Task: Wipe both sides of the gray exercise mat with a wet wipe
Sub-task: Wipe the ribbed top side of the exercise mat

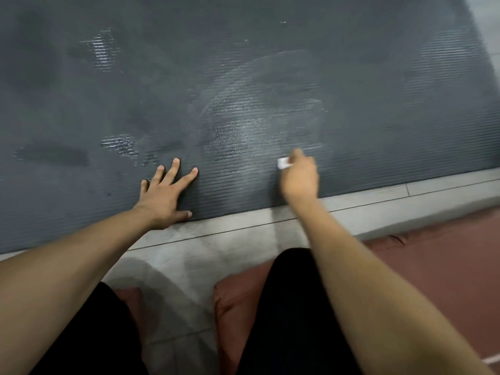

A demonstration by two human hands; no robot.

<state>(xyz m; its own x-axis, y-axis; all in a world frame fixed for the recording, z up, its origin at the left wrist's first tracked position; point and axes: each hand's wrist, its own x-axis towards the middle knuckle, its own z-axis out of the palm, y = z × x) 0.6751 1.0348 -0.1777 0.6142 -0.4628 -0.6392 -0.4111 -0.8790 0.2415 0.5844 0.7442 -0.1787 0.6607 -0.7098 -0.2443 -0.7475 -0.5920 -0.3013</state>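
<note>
Fingers of the left hand [165, 193] are spread flat, pressed on the gray mat [243, 77] near its near edge; right hand [299, 175] fingers are curled round the wet wipe [284, 163]. Mat's laid flat on the floor [216, 239], long axis left-right. Probably soft, light, floppy, ribbed and grippy, best lifted by an edge.

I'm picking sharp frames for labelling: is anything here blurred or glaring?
Head view: the right hand and the small white wet wipe it holds are motion-blurred; the left hand, flat on the ribbed gray exercise mat, is sharper; wet patches on the mat glint; straight floor lines bow from wide-angle distortion.
</note>
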